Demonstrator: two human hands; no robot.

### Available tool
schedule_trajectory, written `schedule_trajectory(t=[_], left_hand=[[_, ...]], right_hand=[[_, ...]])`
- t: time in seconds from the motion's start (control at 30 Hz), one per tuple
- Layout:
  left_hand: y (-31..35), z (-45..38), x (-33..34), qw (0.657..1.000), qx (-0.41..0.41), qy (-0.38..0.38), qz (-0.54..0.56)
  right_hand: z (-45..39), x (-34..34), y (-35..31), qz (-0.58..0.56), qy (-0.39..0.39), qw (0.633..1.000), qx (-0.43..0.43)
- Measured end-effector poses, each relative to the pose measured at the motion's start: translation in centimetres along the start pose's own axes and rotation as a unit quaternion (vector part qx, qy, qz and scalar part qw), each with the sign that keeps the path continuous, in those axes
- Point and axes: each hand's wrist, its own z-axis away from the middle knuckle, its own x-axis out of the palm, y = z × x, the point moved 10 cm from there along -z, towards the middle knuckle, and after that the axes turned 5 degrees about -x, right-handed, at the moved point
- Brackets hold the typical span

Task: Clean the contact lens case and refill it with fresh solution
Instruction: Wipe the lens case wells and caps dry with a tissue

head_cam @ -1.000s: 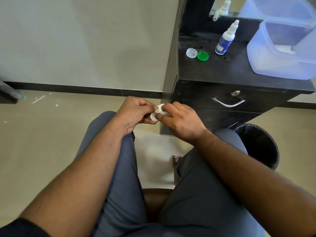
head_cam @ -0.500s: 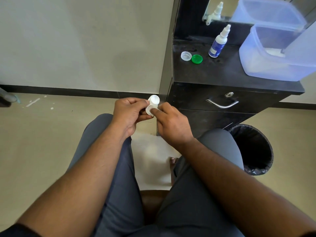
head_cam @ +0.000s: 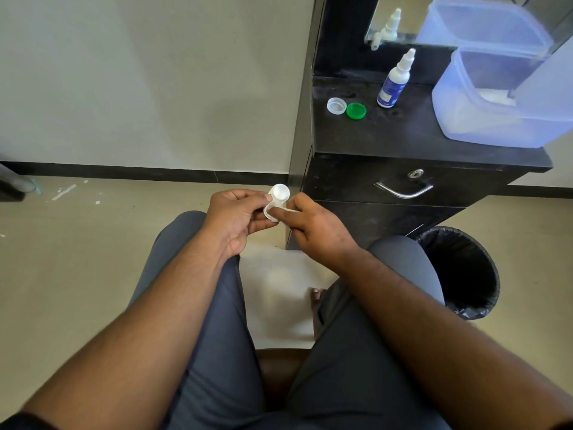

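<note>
The contact lens case (head_cam: pixel 277 202) is held in front of the person's knees, above the floor and well apart from the black cabinet top (head_cam: pixel 412 135). The left hand (head_cam: pixel 237 217) pinches it from the left side between thumb and curled fingers, and the right hand (head_cam: pixel 313 226) presses a fingertip with a small white piece, maybe tissue, into the lower well; the upper well is open and looks empty. So I judge the wiping step is in hand, with one well being cleaned. Both caps are already off: the clear cap (head_cam: pixel 336 105) and the green cap (head_cam: pixel 356 111) lie side by side on the cabinet top. The solution bottle (head_cam: pixel 393 83) stands near them with its nozzle cap on, so refilling and closing are still left. The bottle has a blue label, but its writing is too small to read.
</note>
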Motion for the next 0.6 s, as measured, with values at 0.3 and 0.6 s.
schedule_trajectory(t=[0.3, 0.6], left_hand=[[0.8, -0.1, 0.1, 0.999, 0.030, -0.002, -0.022], [0.6, -0.2, -0.1, 0.999, 0.039, 0.023, -0.028]], right_hand=[[0.3, -0.9, -0.4, 0.132, 0.057, 0.989, 0.026], [0.0, 0.3, 0.7, -0.116, 0.050, 0.988, 0.090]])
